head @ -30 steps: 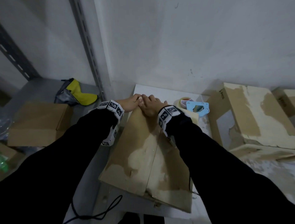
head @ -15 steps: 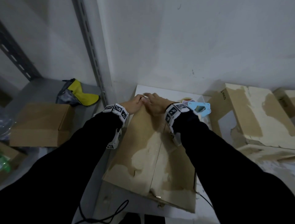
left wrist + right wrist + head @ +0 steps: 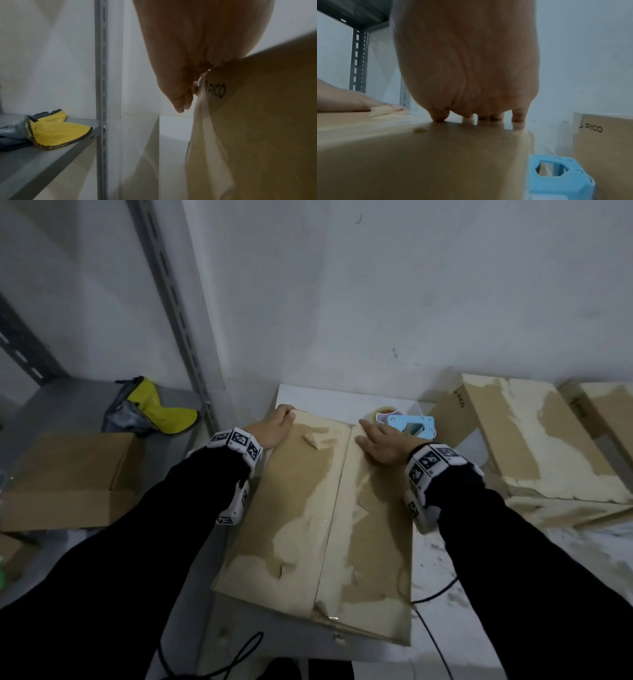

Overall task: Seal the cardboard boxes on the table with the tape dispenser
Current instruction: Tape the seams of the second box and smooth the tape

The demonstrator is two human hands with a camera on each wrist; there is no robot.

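1. Hands press a worn brown cardboard box (image 3: 322, 529) at centre frame on the white table (image 3: 346, 400).
2. Left hand (image 3: 272, 428) curls over its far-left corner.
3. Right hand (image 3: 385, 445) lies flat, fingers straight.
4. Light-blue plastic tape dispenser (image 3: 412, 426) sits just right of that hand.

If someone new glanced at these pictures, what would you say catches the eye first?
Probably the large worn cardboard box at the centre, its two flaps closed, with the left hand gripping its far left corner and the right hand flat on its right flap. Next, the light blue tape dispenser just beyond the right hand, and the yellow cloth on the grey shelf at left.
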